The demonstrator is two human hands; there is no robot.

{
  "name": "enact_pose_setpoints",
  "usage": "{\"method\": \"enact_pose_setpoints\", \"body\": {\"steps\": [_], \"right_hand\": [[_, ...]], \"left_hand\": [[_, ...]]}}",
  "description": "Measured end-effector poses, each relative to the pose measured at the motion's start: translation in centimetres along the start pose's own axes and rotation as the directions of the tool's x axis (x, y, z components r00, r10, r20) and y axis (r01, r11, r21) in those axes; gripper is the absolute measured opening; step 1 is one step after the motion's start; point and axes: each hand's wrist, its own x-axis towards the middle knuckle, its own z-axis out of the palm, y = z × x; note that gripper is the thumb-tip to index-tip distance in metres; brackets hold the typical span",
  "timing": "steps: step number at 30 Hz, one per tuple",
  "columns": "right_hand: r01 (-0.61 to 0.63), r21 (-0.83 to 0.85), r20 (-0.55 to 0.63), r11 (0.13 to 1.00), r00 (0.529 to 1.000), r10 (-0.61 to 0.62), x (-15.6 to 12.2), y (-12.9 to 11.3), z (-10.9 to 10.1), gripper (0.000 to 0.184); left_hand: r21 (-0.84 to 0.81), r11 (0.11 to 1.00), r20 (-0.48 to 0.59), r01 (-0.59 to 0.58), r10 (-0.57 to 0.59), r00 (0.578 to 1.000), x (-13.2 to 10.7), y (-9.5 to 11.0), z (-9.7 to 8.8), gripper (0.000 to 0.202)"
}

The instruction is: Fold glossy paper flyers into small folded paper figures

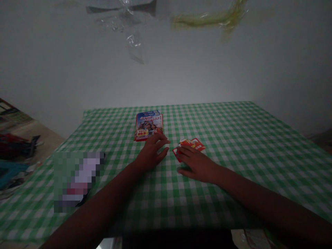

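Bare forearms [98,204] are reaching out over the green gingham tablecloth [233,145]. I'm resting my right hand [197,164] open and flat on the red-and-white cards [190,146], not gripping them. My left hand [151,155] is lying open too, fingers reaching the near edge of the glossy blue leaflets [148,125]. A blurred object [77,180] is lying farther left.

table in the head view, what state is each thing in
left hand: open, palm down, fingers at the near corner of the leaflets
right hand: open, palm down, resting on the red cards
leaflets: lying flat in a small stack
red cards: lying flat, overlapping, partly under the right hand
tablecloth: spread out, green and white check
blurred item: too blurred to tell
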Motion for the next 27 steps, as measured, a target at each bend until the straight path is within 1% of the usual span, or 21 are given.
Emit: {"method": "enact_pose_setpoints", "body": {"steps": [1, 2, 4, 6, 8, 10, 12, 14, 16, 17, 19, 21, 22, 24, 27], "right_hand": [[-0.017, 0.033, 0.022, 0.999, 1.0, 0.017, 0.0, -0.2, 0.1, 0.061], [-0.038, 0.085, 0.028, 0.996, 0.999, 0.036, -0.1, -0.5, 0.1, 0.062], [-0.065, 0.235, 0.013, 0.97, 0.998, 0.064, 0.0, -0.9, -0.4, 0.055], [-0.04, 0.391, -0.034, 0.919, 0.998, 0.058, 0.2, -1.2, -0.9, 0.044], [-0.037, 0.495, -0.07, 0.868, 0.994, 0.082, 0.4, -1.1, -1.3, 0.034], [-0.055, 0.529, -0.073, 0.847, 0.991, 0.11, 0.4, -0.5, -1.5, 0.032], [-0.049, 0.495, -0.044, 0.867, 0.996, 0.081, 0.3, 0.4, -1.8, 0.033], [-0.02, 0.407, -0.003, 0.913, 1.0, 0.023, 0.1, 1.3, -2.3, 0.041], [-0.005, 0.309, 0.038, 0.951, 0.999, -0.007, -0.1, 2.0, -2.8, 0.05], [-0.001, 0.272, 0.059, 0.962, 0.998, -0.015, -0.2, 2.4, -2.9, 0.051], [0.01, 0.23, 0.09, 0.973, 0.995, -0.032, -0.3, 2.9, -2.9, 0.047], [0.031, 0.221, 0.084, 0.975, 0.995, -0.05, -0.3, 3.3, -2.7, 0.041], [0.046, 0.22, 0.07, 0.974, 0.996, -0.063, -0.3, 3.4, -2.5, 0.039], [0.075, 0.21, 0.031, 0.975, 0.996, -0.084, -0.2, 3.4, -2.2, 0.038], [0.101, 0.174, -0.001, 0.98, 0.995, -0.102, -0.1, 3.1, -2.2, 0.033]], "left_hand": [[-0.014, 1.0, 0.031, -0.013, 0.013, 0.999, 0.0, 0.0, 0.1, 0.028], [-0.024, 0.999, 0.066, -0.03, 0.031, 0.997, 0.0, 0.1, 0.2, 0.029], [-0.039, 0.997, 0.149, -0.065, 0.07, 0.986, -0.1, 0.4, 0.3, 0.032], [-0.048, 0.995, 0.231, -0.083, 0.092, 0.969, -0.1, 0.9, 0.5, 0.037], [-0.039, 0.997, 0.305, -0.066, 0.074, 0.949, -0.1, 1.4, 0.6, 0.047], [0.01, 0.999, 0.354, -0.035, 0.03, 0.935, 0.0, 1.9, 0.7, 0.054], [0.073, 0.997, 0.371, -0.016, -0.013, 0.928, -0.1, 2.4, 0.7, 0.056], [0.123, 0.992, 0.369, -0.012, -0.035, 0.929, -0.2, 2.8, 0.5, 0.054], [0.153, 0.988, 0.374, -0.017, -0.042, 0.926, -0.3, 3.1, 0.3, 0.054], [0.163, 0.986, 0.381, -0.021, -0.043, 0.924, -0.4, 3.2, 0.2, 0.057], [0.175, 0.984, 0.387, -0.022, -0.049, 0.921, -0.6, 3.3, 0.1, 0.067], [0.175, 0.984, 0.387, -0.016, -0.053, 0.92, -0.8, 3.4, 0.1, 0.075], [0.173, 0.985, 0.385, -0.013, -0.056, 0.921, -0.8, 3.5, 0.2, 0.076], [0.17, 0.985, 0.376, -0.008, -0.058, 0.925, -0.9, 3.5, 0.2, 0.068], [0.161, 0.987, 0.363, -0.01, -0.05, 0.931, -0.7, 3.5, 0.1, 0.047]]}}
